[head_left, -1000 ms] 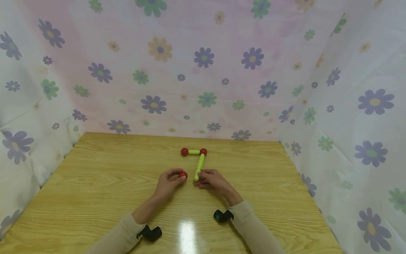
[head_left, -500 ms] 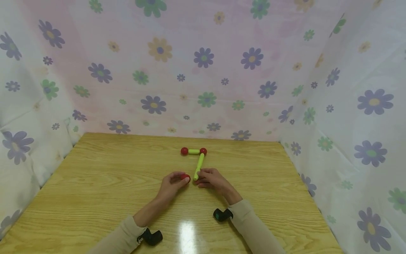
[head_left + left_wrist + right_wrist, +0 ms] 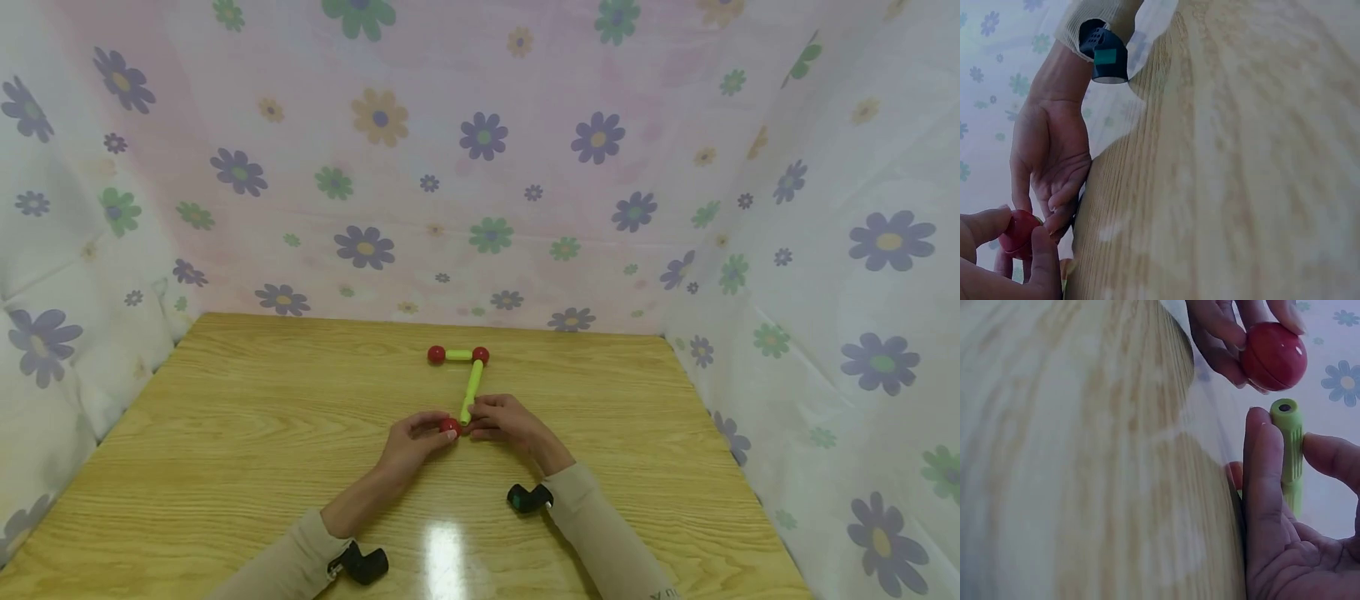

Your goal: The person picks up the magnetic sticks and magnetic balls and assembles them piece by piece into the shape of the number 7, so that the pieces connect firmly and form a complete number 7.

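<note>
My left hand (image 3: 408, 446) pinches a red ball (image 3: 1274, 356) between thumb and fingers, just off the near end of a long yellow-green rod (image 3: 472, 387). That rod's near end is pinched by my right hand (image 3: 513, 425); the right wrist view shows its ribbed tip with a dark spot in the middle and a small gap to the ball. At its far end the rod meets a second red ball (image 3: 481, 356). From there a short yellow-green rod (image 3: 459, 355) runs left to a third red ball (image 3: 437, 355).
All this is on a wood-grain table (image 3: 262, 400). A flower-printed cloth (image 3: 420, 167) rises behind it and at both sides. Dark wrist cameras (image 3: 367, 565) sit at the beige sleeves (image 3: 611, 537).
My left hand has brought its red ball to the right and slightly nearer, up close to the rod's near end. The right hand and the rods have hardly moved.
</note>
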A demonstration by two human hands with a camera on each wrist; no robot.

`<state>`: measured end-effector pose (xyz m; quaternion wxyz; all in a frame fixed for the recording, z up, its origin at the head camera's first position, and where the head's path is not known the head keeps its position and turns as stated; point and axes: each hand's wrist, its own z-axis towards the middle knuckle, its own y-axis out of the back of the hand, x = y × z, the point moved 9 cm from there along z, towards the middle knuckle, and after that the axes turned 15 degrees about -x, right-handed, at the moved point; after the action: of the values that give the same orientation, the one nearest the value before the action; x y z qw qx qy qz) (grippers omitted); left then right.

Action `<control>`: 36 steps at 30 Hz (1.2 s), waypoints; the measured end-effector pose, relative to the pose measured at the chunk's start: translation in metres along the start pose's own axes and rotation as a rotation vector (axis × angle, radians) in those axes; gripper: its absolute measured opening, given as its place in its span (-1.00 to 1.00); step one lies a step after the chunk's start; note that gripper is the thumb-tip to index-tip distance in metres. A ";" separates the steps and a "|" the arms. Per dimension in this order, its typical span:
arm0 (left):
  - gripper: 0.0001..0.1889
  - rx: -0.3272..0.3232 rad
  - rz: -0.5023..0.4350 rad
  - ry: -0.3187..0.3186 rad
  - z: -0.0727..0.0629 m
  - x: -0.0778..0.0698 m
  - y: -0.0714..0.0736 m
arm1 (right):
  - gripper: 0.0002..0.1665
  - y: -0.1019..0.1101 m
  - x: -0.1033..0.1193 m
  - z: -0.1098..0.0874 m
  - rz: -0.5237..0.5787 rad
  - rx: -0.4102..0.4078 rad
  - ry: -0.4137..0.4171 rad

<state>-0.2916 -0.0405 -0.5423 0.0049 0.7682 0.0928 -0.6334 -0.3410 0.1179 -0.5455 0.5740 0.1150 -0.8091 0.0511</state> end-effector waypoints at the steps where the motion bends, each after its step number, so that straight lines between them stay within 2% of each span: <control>1: -0.56 0.001 0.010 0.001 -0.001 0.000 0.000 | -0.59 0.000 0.000 0.000 -0.004 0.006 0.003; 10: -0.55 0.015 0.034 -0.001 -0.005 -0.002 -0.003 | -0.56 0.001 0.000 0.002 -0.008 0.032 0.004; 18: -0.56 0.020 0.080 -0.015 -0.007 0.003 -0.006 | -0.57 0.000 0.001 0.002 -0.011 0.045 0.011; 26: -0.58 0.014 0.087 -0.030 -0.007 0.002 -0.006 | -0.53 0.001 -0.001 0.000 -0.005 0.045 -0.002; 36: -0.59 -0.015 0.145 -0.049 -0.005 -0.002 -0.004 | -0.54 0.001 -0.001 0.002 0.003 0.035 -0.014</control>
<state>-0.2875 -0.0365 -0.5386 0.0586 0.7573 0.0414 -0.6491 -0.3426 0.1182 -0.5472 0.5660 0.1242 -0.8124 0.0654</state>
